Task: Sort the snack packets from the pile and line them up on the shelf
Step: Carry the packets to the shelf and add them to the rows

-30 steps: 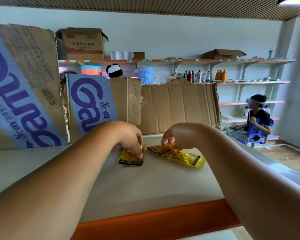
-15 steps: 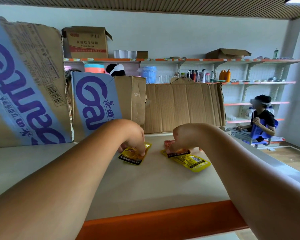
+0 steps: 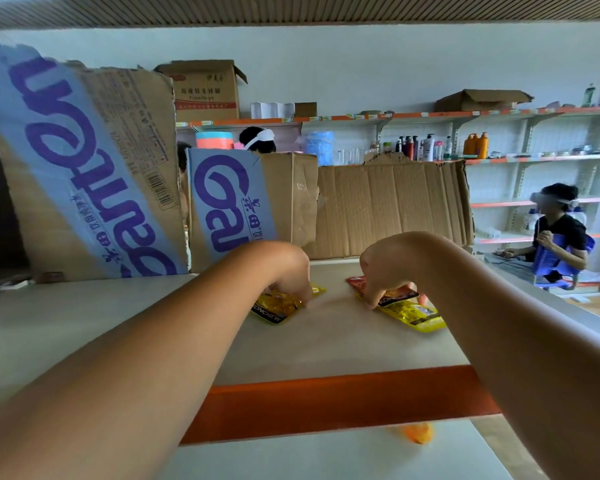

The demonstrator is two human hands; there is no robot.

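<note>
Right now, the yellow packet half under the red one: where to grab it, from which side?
I'd pinch the yellow packet at its free near end, coming from the front edge of the shelf. It lies flat, and its far end sits under the red packet that the right hand holds, so only that end is exposed.

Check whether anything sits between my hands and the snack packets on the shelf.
Nothing visible does. The left hand touches the yellow packet, and the right hand grips the red packet lying on a second yellow packet. The cardboard boxes stand behind, at the back of the shelf.
</note>
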